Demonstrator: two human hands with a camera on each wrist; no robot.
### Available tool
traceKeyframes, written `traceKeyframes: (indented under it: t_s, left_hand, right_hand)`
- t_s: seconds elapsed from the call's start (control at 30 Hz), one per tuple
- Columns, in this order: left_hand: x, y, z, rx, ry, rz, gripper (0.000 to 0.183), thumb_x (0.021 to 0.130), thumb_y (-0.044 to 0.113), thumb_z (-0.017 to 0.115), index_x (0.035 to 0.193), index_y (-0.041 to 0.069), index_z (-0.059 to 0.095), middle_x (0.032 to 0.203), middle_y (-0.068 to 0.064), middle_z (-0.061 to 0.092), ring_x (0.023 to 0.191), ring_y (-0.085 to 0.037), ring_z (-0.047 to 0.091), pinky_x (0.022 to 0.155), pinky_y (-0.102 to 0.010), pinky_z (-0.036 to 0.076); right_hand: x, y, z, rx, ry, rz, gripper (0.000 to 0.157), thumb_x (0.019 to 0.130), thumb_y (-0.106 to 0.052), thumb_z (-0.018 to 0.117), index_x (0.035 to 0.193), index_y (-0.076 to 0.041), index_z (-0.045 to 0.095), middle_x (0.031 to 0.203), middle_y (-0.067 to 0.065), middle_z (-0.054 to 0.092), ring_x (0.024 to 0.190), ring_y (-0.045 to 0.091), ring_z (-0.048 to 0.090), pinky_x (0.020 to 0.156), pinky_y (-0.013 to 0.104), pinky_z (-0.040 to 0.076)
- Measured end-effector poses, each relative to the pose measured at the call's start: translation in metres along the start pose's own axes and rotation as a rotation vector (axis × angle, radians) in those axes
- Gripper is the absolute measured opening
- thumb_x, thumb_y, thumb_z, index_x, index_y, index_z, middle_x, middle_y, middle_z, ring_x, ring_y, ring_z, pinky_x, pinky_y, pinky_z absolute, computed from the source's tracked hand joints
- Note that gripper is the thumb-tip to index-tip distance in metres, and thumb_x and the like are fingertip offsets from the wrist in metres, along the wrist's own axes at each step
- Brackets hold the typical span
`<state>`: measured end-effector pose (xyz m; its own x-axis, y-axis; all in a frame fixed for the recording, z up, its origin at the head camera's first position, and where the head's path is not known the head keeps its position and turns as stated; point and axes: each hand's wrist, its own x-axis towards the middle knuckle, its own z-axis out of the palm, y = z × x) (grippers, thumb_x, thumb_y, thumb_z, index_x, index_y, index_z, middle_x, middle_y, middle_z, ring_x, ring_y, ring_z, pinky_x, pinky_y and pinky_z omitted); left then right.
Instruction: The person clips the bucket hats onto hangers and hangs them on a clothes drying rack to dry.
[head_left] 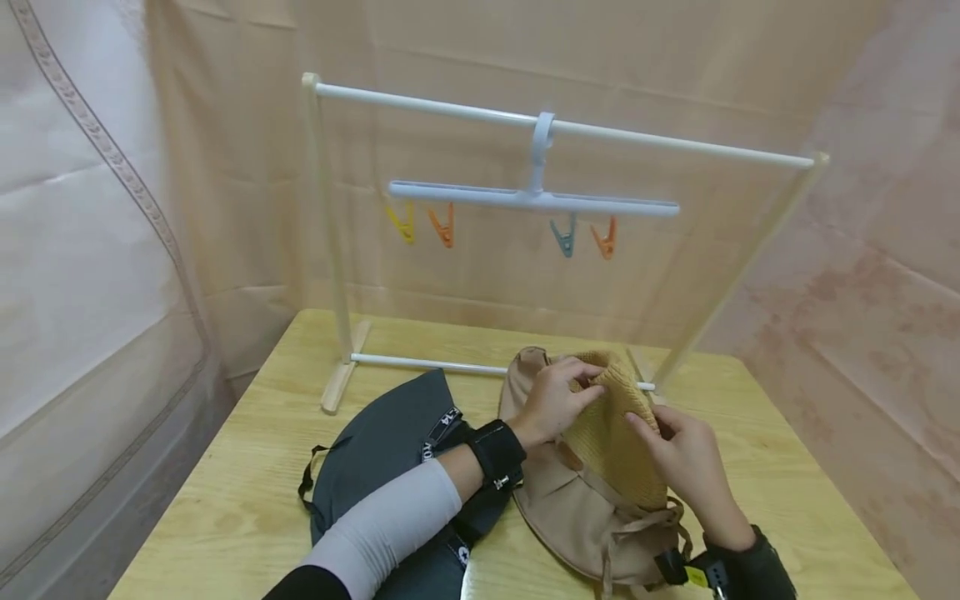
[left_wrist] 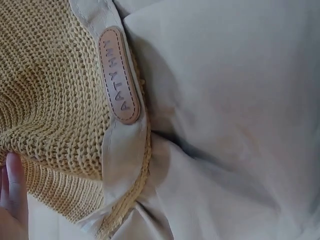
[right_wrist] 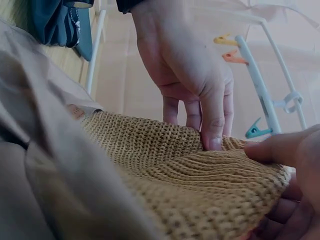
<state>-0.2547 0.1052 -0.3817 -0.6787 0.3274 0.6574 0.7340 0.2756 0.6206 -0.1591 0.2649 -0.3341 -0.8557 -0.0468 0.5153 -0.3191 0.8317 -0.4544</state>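
Grip is clamped on the hat (head_left: 615, 442) from both sides: the left hand (head_left: 553, 400) pinches the top of its crown (right_wrist: 150, 135) and the right hand (head_left: 692, 462) pinches the crown nearby, thumb on top and fingers curled beneath. Hollow and soft, the crown is coarse straw-coloured knit in ribbed rows, pulled up and creased into folds between the two hands. Its brim (head_left: 551, 517) is smooth beige cloth, wide and limp, spread over the bench (head_left: 247, 467), with cloth ties (head_left: 606, 562) hanging at the near side. A pale band (left_wrist: 122, 155) circles the crown's base, and on it sits a brown, round-ended label (left_wrist: 119, 75) with a stitched edge and stamped letters. Just left of the hat lies a dark cloth item (head_left: 382, 433), curved along its outer edge, with a black strap (head_left: 441, 429) bearing white lettering. Behind stands a rack (head_left: 427, 104) of white rods and pale wooden posts; from its top rod hangs a pale blue hanger (head_left: 465, 193) holding four clips (head_left: 446, 225): one yellow, two orange, one blue-green.
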Motion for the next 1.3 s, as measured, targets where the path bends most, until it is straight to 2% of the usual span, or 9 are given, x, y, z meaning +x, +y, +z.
traceKeyframes:
  t_s: [0.13,0.23,0.43,0.67,0.8,1.0,1.13,1.3]
  left_hand:
    - [0.004,0.0,0.0,-0.024,-0.023,-0.01,0.025,0.087,0.024,0.064,0.109,0.012,0.066,0.094,-0.001,0.068,0.081,-0.004,0.056,0.064,-0.014,0.046]
    - [0.01,0.001,-0.001,-0.03,-0.036,-0.014,0.027,0.087,0.026,0.064,0.111,0.012,0.066,0.095,-0.001,0.067,0.081,-0.003,0.056,0.062,-0.011,0.044]
    - [0.019,0.004,-0.006,-0.063,-0.037,-0.023,0.029,0.088,0.028,0.063,0.112,0.012,0.065,0.098,-0.002,0.067,0.082,-0.005,0.056,0.064,-0.013,0.045]
    - [0.016,0.0,-0.017,-0.061,-0.017,-0.043,0.03,0.088,0.027,0.063,0.114,0.012,0.063,0.101,-0.003,0.066,0.083,-0.006,0.057,0.069,-0.017,0.048]
    - [0.016,-0.001,-0.02,-0.072,0.007,-0.065,0.031,0.087,0.025,0.065,0.113,0.009,0.064,0.099,-0.005,0.066,0.083,-0.01,0.058,0.069,-0.02,0.05]
    - [0.02,-0.002,-0.028,-0.075,0.023,-0.048,0.029,0.085,0.023,0.067,0.109,0.006,0.065,0.094,-0.007,0.066,0.082,-0.012,0.058,0.069,-0.025,0.051]
    - [0.023,-0.001,-0.031,-0.084,0.039,-0.042,0.027,0.085,0.02,0.068,0.106,0.005,0.066,0.095,-0.008,0.067,0.082,-0.013,0.059,0.069,-0.022,0.05]
    - [0.023,0.001,-0.033,-0.105,0.056,-0.071,0.025,0.085,0.019,0.068,0.105,0.005,0.067,0.095,-0.008,0.067,0.082,-0.013,0.059,0.069,-0.02,0.049]
  right_hand:
    - [0.004,0.001,-0.002,-0.005,0.055,-0.039,0.018,0.081,-0.011,0.07,0.066,-0.004,0.063,0.045,-0.001,0.045,0.038,0.001,0.031,0.034,0.021,0.03]
    - [0.01,0.001,-0.006,-0.008,0.073,-0.067,0.016,0.081,-0.01,0.071,0.068,-0.003,0.065,0.045,0.002,0.05,0.038,0.0,0.033,0.034,0.02,0.031]
    - [0.019,-0.001,-0.011,-0.014,0.131,-0.08,0.01,0.08,-0.006,0.07,0.085,0.003,0.072,0.052,0.01,0.061,0.039,0.002,0.039,0.036,0.02,0.035]
    - [0.028,-0.009,-0.002,0.012,0.19,-0.063,0.009,0.08,-0.007,0.07,0.081,0.002,0.071,0.058,0.014,0.064,0.043,0.009,0.044,0.039,0.021,0.037]
    - [0.033,-0.013,0.001,-0.002,0.195,-0.088,0.012,0.08,-0.01,0.07,0.083,0.002,0.072,0.058,0.014,0.065,0.043,0.01,0.046,0.039,0.024,0.038]
    - [0.039,-0.019,0.002,-0.034,0.168,-0.128,0.014,0.081,-0.01,0.07,0.085,0.003,0.071,0.058,0.013,0.065,0.045,0.013,0.047,0.041,0.031,0.041]
    - [0.044,-0.023,0.0,-0.041,0.147,-0.117,0.016,0.082,-0.012,0.07,0.088,0.003,0.071,0.06,0.014,0.065,0.047,0.016,0.049,0.043,0.034,0.041]
    - [0.049,-0.028,-0.003,-0.042,0.111,-0.103,0.018,0.083,-0.013,0.069,0.09,0.004,0.071,0.056,0.013,0.063,0.044,0.012,0.045,0.04,0.03,0.039]
